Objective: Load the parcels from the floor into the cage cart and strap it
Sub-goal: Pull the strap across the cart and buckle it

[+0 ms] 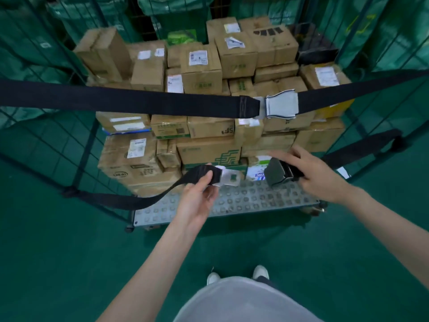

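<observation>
- Green floor [58, 263] runs under a cage cart [76, 145] with green wire-mesh sides; green sacks hang behind it, and the person's grey garment and white shoes show at the bottom of the head view
- Cardboard parcels [202, 73] fill the cart in rough tiers, resting on its studded metal deck [243, 201]; none shows on the visible floor, so loading looks done
- One upper strap [130, 98] already crosses the open front, its metal buckle [281, 104] closed and the webbing taut
- Lower down, the left half of the lower strap [130, 201] runs from the left post up to the left hand [197, 201], whose thumb and fingers pinch the webbing just behind the flat metal tongue [228, 177]; the tongue pokes out to the right, free of the fingers
- On the other side, the right hand [318, 173] curls round the right strap half [362, 147] directly behind the dark buckle body [277, 171], which juts left toward the tongue
- Tongue and buckle sit apart, a clear gap between them, roughly level and facing each other in front of the bottom row of boxes
- Judged by look, the webbing is soft, light and floppy, so it gives no steering; the rigid metal ends do
- Holding each half close behind its fitting, as now, seems the right place, since it keeps the tongue from drooping or twisting
- Smooth metal may slip; some pull on the slack is likely needed to close the gap
</observation>
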